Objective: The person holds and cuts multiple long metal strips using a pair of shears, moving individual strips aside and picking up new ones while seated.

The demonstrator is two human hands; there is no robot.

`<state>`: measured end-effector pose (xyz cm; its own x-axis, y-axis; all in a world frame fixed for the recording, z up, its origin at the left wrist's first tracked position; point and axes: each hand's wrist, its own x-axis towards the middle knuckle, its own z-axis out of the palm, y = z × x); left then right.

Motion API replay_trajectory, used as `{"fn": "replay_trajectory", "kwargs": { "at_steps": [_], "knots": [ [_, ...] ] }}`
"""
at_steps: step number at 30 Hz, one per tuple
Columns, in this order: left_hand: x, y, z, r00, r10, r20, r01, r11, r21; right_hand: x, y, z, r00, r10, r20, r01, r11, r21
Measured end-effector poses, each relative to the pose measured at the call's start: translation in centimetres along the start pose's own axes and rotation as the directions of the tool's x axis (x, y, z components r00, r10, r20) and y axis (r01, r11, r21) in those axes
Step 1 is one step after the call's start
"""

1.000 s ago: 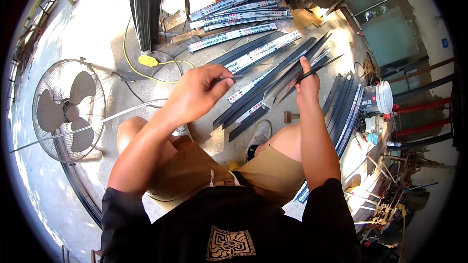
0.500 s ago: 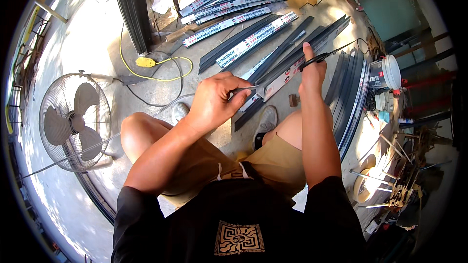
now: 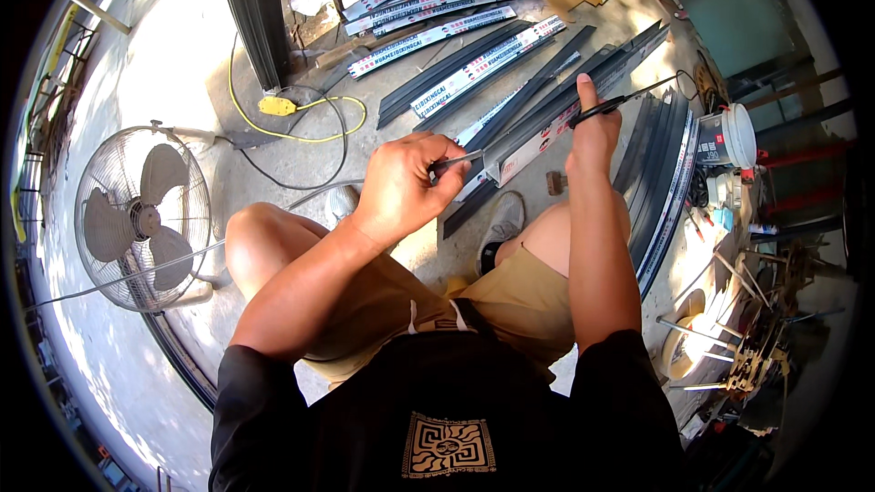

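Fingers of my left hand pinch a thin grey strip. Its short front end reaches the near end of a dark metal profile, which has a white printed film on its side. From my fist the strip's long tail runs back left, in front of the fan. My right hand, thumb up, is closed around a slim black tool, apparently scissors, beside the profile's right side. The profile slants away to the upper right over other profiles. The tool's far part is hard to tell from a thin dark cord.
A floor fan stands at left. Beyond it lie a yellow cord with its connector. Several film-wrapped profiles lie ahead, dark curved ones at right. A white bucket and a small brown block are nearby.
The view has shifted slightly, so most things sit a little further right. My left fingers still pinch the strip by the profile's end; my right hand keeps its grip.
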<state>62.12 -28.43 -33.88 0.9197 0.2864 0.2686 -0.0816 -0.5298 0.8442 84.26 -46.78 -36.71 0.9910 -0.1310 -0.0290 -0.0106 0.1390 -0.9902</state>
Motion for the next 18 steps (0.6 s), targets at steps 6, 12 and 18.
{"fn": "replay_trajectory", "kwargs": {
  "at_steps": [6,12,18],
  "knots": [
    [-0.1,0.1,0.1,1.000,-0.001,0.001,0.001,1.000,0.004,0.1,0.2,0.0,0.999,0.019,0.035,-0.020,1.000,0.023],
    [-0.3,-0.2,0.1,1.000,0.026,-0.015,-0.025,1.000,0.006,-0.1,0.2,0.3,0.999,0.027,0.024,-0.028,0.999,0.018],
    [-0.2,0.3,0.1,1.000,0.021,-0.014,-0.021,1.000,0.015,-0.4,0.0,0.3,0.998,0.054,-0.043,-0.055,0.998,-0.035]
  ]
}}
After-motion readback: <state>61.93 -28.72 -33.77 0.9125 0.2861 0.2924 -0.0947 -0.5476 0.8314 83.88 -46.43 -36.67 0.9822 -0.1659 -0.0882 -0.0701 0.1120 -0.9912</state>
